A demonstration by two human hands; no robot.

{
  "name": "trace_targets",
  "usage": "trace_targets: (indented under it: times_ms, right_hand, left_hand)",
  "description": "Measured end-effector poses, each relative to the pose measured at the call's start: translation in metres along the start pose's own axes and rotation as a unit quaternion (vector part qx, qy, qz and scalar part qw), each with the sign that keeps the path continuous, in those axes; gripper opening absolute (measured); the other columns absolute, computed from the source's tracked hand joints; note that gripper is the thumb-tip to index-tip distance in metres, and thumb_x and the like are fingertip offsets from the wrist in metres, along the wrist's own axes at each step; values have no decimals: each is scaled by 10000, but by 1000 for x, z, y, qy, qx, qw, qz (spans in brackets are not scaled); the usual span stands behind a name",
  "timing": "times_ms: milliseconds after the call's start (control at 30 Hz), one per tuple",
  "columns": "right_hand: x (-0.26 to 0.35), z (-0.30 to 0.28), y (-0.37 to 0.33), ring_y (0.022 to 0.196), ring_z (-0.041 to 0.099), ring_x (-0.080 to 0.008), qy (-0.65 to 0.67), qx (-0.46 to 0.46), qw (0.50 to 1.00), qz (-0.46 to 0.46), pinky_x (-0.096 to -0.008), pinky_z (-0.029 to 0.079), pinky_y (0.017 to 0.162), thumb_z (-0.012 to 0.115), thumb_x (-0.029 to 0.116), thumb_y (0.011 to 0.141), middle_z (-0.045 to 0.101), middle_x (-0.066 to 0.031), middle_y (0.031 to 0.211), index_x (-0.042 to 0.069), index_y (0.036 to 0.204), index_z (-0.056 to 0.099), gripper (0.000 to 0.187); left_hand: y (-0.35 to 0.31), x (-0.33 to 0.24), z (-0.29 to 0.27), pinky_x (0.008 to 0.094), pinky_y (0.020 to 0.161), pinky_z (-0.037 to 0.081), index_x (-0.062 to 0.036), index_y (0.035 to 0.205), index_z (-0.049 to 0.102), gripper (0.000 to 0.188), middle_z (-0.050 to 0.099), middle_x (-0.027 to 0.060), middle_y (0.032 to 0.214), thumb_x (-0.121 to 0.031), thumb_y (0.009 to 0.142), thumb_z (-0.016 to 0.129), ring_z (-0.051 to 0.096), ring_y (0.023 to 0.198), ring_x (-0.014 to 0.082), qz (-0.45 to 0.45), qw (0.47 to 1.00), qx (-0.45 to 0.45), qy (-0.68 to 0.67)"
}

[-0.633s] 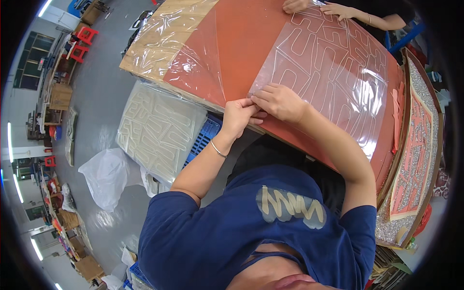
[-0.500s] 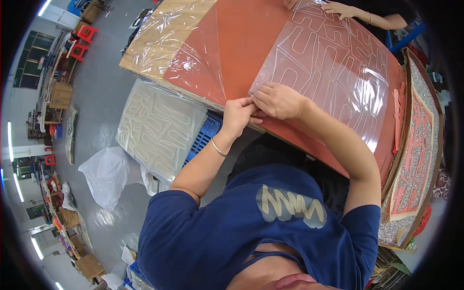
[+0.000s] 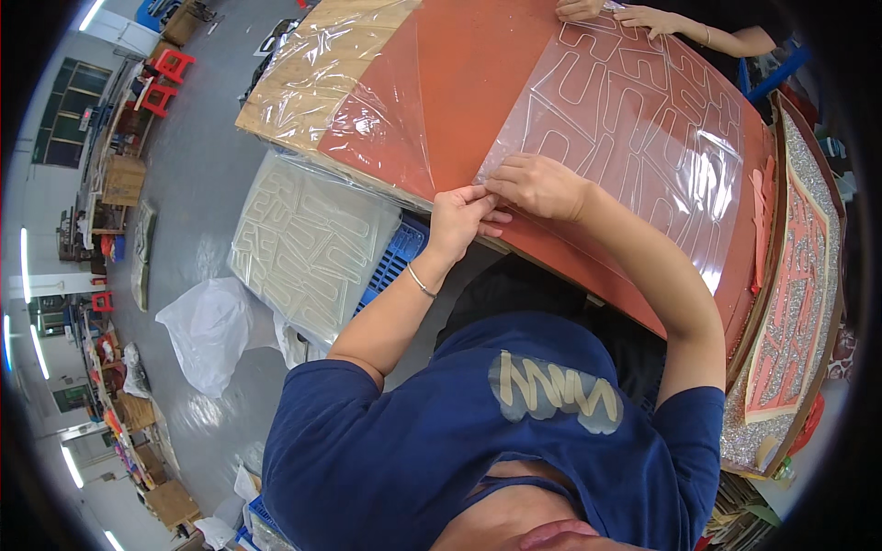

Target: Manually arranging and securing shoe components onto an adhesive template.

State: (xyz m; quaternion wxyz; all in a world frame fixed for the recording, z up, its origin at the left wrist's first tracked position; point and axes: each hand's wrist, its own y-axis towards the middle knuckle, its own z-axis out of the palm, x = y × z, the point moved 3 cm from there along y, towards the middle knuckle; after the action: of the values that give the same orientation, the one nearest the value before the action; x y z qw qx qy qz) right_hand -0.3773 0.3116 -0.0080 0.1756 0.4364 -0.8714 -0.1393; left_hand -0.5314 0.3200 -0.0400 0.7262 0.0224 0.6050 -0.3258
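Note:
A clear plastic sheet [image 3: 675,174] with raised, looping outlines lies over a red-brown work surface [image 3: 469,69]. At its near left corner, by the table edge, my two hands meet. My right hand [image 3: 540,187] is closed on that corner, fingers curled under. My left hand [image 3: 459,223] pinches at the same spot, thumb and forefinger touching the right hand's fingertips; the bit of film between them is mostly hidden. Across the table, a co-worker's hands [image 3: 648,18] rest at the sheet's far edge, one of them lying flat.
Left of me, a stack of similar outlined sheets [image 3: 303,243] sits over a blue plastic crate [image 3: 393,262]. A white plastic bag [image 3: 207,331] is on the floor beside it. A glittery panel [image 3: 790,312] stands along the table's right side. Clear film [image 3: 322,64] covers the table's left end.
The co-worker's other hand has come further into view at the sheet's far edge. My hands stay together at the corner, with small finger shifts. The whole view has moved slightly.

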Motion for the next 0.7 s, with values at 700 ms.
trace_targets:
  times_ms: [700]
  right_hand:
    - [6,-5,9,748,586,-264,-40,0,999,-32,-370,490,701,532,128,747,565,-100,762,14,761,572,121]
  left_hand:
    - [-1,2,-2,244,513,553,61,1052,625,228,672,127,874,-115,918,568,686,702,198,9,1000,-1,21]
